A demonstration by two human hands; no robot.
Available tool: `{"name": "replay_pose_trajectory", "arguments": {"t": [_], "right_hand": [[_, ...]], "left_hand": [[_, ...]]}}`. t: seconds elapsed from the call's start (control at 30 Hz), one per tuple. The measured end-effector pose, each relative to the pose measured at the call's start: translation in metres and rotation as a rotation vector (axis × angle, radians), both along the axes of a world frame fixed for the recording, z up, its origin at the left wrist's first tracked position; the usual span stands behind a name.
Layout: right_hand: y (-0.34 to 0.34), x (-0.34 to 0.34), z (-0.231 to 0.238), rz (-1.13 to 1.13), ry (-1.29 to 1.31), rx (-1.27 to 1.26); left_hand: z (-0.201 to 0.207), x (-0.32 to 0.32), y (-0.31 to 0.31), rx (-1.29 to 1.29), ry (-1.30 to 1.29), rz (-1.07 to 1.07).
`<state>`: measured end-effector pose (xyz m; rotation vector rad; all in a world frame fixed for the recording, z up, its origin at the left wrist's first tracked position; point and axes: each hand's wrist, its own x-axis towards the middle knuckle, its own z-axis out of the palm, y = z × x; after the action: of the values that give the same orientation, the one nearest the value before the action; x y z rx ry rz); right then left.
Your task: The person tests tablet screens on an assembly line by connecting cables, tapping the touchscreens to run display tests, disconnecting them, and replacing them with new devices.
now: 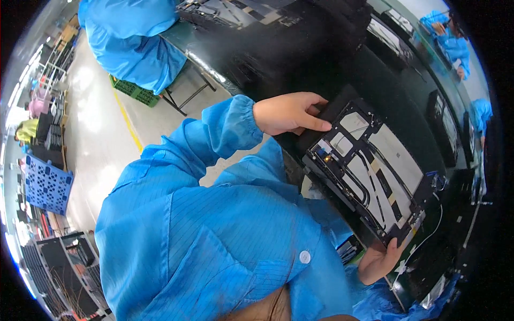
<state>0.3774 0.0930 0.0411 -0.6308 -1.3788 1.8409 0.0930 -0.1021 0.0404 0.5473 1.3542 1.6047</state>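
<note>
Between my two hands is a flat electronic assembly [377,171] with a black frame, pale grey-white plates, black cables and a small circuit board at its near left corner. It lies tilted over the dark workbench [278,69]. My left hand [292,113] grips its upper left end by a plain black flap, with the thumb on top and the other fingers partly hidden underneath. At the lower right end my right hand [380,262] holds the edge, thumb on the frame and fingers mostly hidden below. A thin white cable [436,230] runs on the bench beside that end.
More similar assemblies [230,13] lie on the bench's far side and at the right [444,125]. A person in a blue smock [134,43] sits at far left beside a green crate [134,90]. A blue basket [48,183] and a rack [69,270] stand at left.
</note>
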Motion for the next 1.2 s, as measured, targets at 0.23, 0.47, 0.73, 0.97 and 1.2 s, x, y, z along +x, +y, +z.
{"name": "replay_pose_trajectory", "arguments": {"t": [0.23, 0.47, 0.73, 0.97, 1.2], "right_hand": [[0.016, 0.010, 0.000, -0.083, -0.003, -0.346], [0.021, -0.004, 0.026, 0.380, -0.155, -0.254], [0.027, -0.031, 0.079, 0.326, -0.635, 1.398], [0.027, -0.053, 0.092, 0.563, -0.515, 1.308], [0.022, -0.055, 0.089, 0.696, -0.620, 1.122]], "left_hand": [[0.013, 0.005, 0.006, 0.057, 1.523, 0.327], [0.037, 0.029, 0.014, 0.887, 1.835, 0.187], [0.055, 0.042, 0.018, 0.960, 2.003, 0.089], [0.056, 0.052, 0.017, 0.934, 2.021, -0.046], [0.054, 0.055, 0.014, 0.890, 2.033, -0.074]]}}
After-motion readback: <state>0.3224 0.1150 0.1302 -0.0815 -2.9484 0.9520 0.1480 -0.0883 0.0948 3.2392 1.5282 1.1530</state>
